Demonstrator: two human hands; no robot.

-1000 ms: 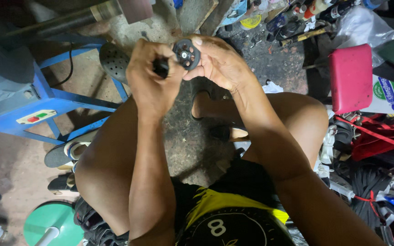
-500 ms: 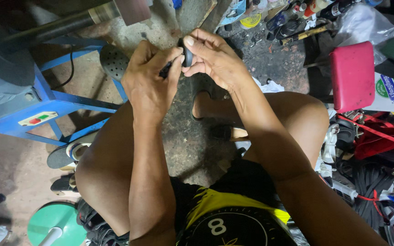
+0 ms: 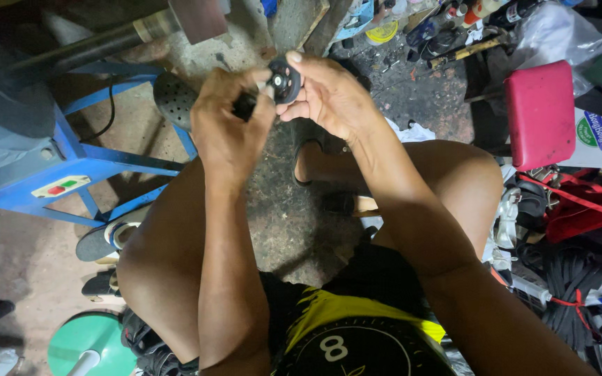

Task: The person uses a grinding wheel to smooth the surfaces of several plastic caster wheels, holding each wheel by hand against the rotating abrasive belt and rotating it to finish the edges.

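I sit low with my knees apart and hold both hands out over the floor. My right hand (image 3: 329,97) grips a small round black part (image 3: 286,80), its face turned up toward me, with a metal centre showing. My left hand (image 3: 228,129) is closed around a dark tool handle (image 3: 245,106) whose tip meets the round part at its left side. The two hands touch at the fingertips. Most of the tool is hidden inside my left fist.
A blue metal machine frame (image 3: 85,163) with a grey housing stands at the left. A red box (image 3: 541,115) lies at the right among bags, cords and clutter. Bottles and tools crowd the top right. A green round lid (image 3: 88,345) lies at lower left, sandals beside it.
The round part was turned edge-on half a second ago; now its face points up again. Both hands stay together at nearly the same spot.
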